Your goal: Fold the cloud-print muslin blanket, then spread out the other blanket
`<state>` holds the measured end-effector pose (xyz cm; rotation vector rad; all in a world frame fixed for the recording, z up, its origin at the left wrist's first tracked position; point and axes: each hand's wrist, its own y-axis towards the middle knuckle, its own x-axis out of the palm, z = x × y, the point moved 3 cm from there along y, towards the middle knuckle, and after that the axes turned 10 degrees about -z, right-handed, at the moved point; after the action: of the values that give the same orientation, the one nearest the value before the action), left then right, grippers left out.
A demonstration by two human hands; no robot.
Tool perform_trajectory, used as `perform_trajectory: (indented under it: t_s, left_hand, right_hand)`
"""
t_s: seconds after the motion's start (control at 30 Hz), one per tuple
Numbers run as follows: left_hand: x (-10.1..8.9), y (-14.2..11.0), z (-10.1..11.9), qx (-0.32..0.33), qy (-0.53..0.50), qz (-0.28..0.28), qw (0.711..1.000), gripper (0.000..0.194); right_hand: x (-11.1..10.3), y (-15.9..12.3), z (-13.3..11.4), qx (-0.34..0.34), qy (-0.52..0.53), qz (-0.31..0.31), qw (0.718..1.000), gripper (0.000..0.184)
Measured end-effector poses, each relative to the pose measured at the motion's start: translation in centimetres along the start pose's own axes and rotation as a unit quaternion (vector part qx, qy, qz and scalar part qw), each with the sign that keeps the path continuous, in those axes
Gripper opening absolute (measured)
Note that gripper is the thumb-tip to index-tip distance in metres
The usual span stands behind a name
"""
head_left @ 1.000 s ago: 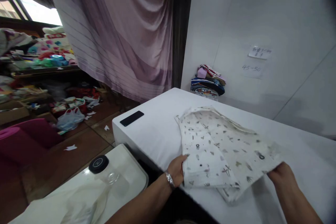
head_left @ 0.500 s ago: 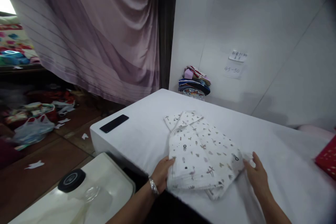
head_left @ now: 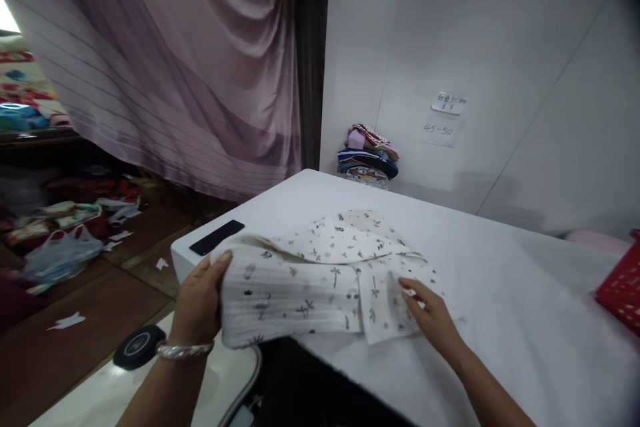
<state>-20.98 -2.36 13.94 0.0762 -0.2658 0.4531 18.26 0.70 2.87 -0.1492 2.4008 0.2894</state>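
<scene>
A white printed cloth (head_left: 305, 287), patterned with small plants and other motifs, lies partly folded across the table's front edge. My left hand (head_left: 200, 297), with a silver bracelet at the wrist, is closed on the cloth's left end and holds it up past the edge. My right hand (head_left: 427, 310) pinches a layer of the same cloth near its right side, thumb and fingers together. Behind the hands, the rest of the cloth rests loosely bunched on the white tabletop (head_left: 500, 280).
A black phone-like slab (head_left: 217, 237) lies at the table's left corner. Folded fabrics (head_left: 369, 155) are stacked by the wall behind. A red dotted object (head_left: 623, 287) stands at the right. Lower left is a cream surface with a black round lid (head_left: 139, 345).
My left hand has moved left and up, drawing the cloth's end out toward the phone-like slab. My right hand has shifted left, and the cloth is spread wider.
</scene>
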Motion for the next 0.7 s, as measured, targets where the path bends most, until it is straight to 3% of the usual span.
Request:
perform_trajectory:
  t_s: [0.17, 0.3, 0.53, 0.7]
  left_hand:
    - [-2.1, -0.1, -2.9, -0.077, -0.014, 0.005, 0.997, 0.026]
    - [-2.5, -0.3, -2.8, -0.076, -0.008, 0.02, 0.997, 0.021]
    - [-3.5, 0.5, -3.1, -0.092, 0.032, 0.017, 0.995, 0.033]
    - [-4.2, 1.6, -3.8, -0.1, 0.092, -0.001, 0.991, 0.04]
  right_hand:
    - [0.2, 5.5, 2.3, -0.037, -0.173, 0.024, 0.984, 0.042]
    - [0.5, 9.6, 2.9, 0.024, -0.29, -0.018, 0.957, 0.047]
    - [-1.4, 12.3, 2.9, 0.059, -0.27, -0.059, 0.959, 0.029]
    - [-6.5, 14.0, 3.8, 0.128, -0.224, 0.011, 0.966, 0.022]
